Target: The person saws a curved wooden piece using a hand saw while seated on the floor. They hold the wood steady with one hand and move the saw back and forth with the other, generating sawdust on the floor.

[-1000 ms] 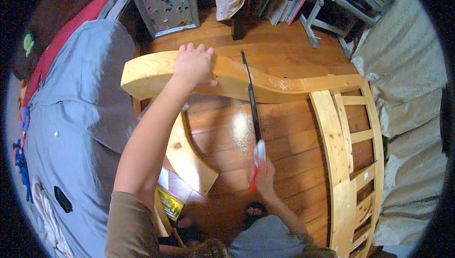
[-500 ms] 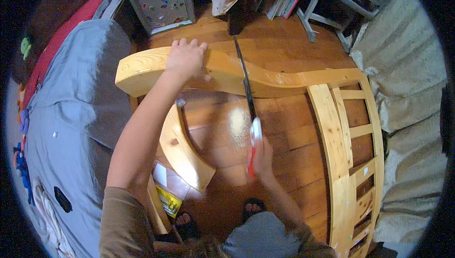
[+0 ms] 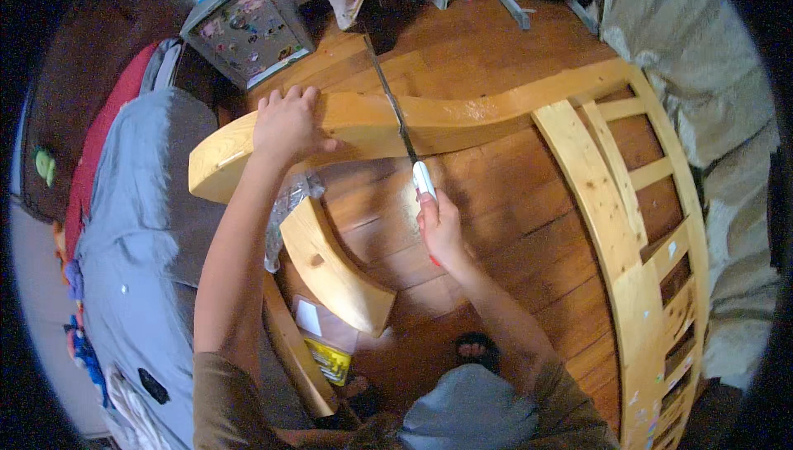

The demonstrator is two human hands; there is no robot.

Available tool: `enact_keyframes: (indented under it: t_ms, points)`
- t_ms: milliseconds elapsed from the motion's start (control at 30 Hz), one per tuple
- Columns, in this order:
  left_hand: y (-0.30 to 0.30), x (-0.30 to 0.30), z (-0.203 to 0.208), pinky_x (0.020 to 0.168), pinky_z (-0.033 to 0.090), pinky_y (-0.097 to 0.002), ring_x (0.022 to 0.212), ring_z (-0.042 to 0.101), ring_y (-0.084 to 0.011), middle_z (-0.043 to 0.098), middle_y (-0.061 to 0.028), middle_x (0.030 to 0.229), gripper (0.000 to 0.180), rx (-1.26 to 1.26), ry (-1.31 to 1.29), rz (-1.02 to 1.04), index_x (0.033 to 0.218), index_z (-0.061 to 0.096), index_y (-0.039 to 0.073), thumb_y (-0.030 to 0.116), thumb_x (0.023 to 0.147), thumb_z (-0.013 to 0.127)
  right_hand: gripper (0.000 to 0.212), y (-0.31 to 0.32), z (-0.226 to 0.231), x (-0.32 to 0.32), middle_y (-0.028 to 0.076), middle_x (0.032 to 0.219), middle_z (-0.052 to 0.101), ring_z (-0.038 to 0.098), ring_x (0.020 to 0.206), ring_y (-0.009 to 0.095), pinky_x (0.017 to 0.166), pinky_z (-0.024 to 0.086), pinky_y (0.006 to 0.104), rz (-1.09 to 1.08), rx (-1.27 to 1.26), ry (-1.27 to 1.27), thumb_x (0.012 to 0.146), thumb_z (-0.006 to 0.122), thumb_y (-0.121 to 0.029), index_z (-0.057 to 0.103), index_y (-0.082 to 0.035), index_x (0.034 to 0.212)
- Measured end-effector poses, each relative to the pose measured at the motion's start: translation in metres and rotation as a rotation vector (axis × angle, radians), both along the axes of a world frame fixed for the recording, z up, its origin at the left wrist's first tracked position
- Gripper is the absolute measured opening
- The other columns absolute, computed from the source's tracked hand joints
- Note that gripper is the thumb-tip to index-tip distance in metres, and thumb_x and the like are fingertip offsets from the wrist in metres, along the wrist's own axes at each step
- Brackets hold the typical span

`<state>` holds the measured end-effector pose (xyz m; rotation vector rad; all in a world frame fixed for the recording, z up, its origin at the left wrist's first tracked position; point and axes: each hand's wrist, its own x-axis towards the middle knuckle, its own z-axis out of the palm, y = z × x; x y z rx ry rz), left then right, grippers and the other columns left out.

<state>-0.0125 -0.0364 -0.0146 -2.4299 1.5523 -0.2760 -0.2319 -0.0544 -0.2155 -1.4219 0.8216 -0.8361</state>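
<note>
A thick, curving pine beam (image 3: 355,128) runs crosswise in front of me, joined on the right to a slatted wooden frame (image 3: 578,177). My left hand (image 3: 287,123) grips the beam near its left end, fingers over the far edge and thumb on the near side. In my right hand (image 3: 442,225) is a handsaw (image 3: 423,177) with a white and red handle, the fingers closed round it. Its narrow dark blade crosses the beam to the right of my left hand, tip pointing away from me. Whether the teeth sit in a cut is too small to tell.
Below the beam lie a curved wooden offcut (image 3: 334,264), crumpled clear plastic (image 3: 285,214) and a yellow pack (image 3: 330,359). Pale sawdust (image 3: 410,202) dusts the floor. A bed with a grey-blue cover (image 3: 132,219) stands left, a small grey cabinet (image 3: 248,33) beyond.
My right hand has pushed the saw forward, away from me, so its handle is closer to the beam. My left hand keeps its grip. The whole view has shifted and tilted.
</note>
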Motion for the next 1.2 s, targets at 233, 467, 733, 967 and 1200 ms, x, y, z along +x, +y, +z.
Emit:
enact_keyframes:
  t_ms: [233,467,733,967,1200]
  points:
    - [0.007,0.01,0.012,0.085,0.041,-0.0406,0.101,0.052,-0.0307,0.057,-0.0107,0.106,0.073,-0.007,-0.058,-0.002,0.112,0.051,0.01,0.041,0.053,0.08,0.031,0.107,0.009,-0.122,0.024,0.088,0.057,0.058,0.08,0.039,0.068,0.045,0.045,0.159,0.152,0.251,0.086,0.05,-0.022,0.051,0.0,0.109]
    - [0.005,0.009,-0.001,0.079,0.043,-0.0418,0.094,0.055,-0.0319,0.057,-0.0101,0.105,0.075,-0.044,-0.085,-0.096,0.112,0.051,0.01,0.04,0.05,0.081,0.028,0.009,0.045,-0.012,0.024,0.073,0.059,0.058,0.067,0.041,0.058,0.044,0.0462,0.04,0.045,0.112,0.089,0.048,-0.028,0.052,-0.001,0.096]
    - [0.006,0.008,-0.001,0.081,0.043,-0.0424,0.093,0.055,-0.0325,0.057,-0.0119,0.105,0.077,-0.002,-0.11,-0.065,0.111,0.051,0.008,0.044,0.05,0.08,0.029,0.06,0.019,-0.066,0.024,0.079,0.06,0.06,0.074,0.04,0.063,0.047,0.0458,0.105,0.132,0.048,0.088,0.051,-0.023,0.049,0.0,0.107]
    - [0.005,0.011,-0.001,0.081,0.043,-0.041,0.092,0.054,-0.0317,0.058,-0.0123,0.103,0.079,-0.018,-0.114,-0.078,0.113,0.052,0.006,0.044,0.05,0.079,0.032,0.081,0.019,-0.115,0.027,0.087,0.058,0.06,0.083,0.041,0.069,0.047,0.0453,0.196,0.134,0.202,0.088,0.05,-0.021,0.048,0.002,0.11]
    - [-0.003,0.004,-0.005,0.081,0.043,-0.0411,0.092,0.054,-0.0315,0.058,-0.0129,0.103,0.082,0.018,-0.111,-0.084,0.115,0.052,0.005,0.048,0.05,0.078,0.031,0.001,0.025,0.003,0.025,0.067,0.058,0.058,0.064,0.042,0.053,0.045,0.047,0.025,0.014,0.12,0.089,0.05,-0.03,0.051,0.001,0.088]
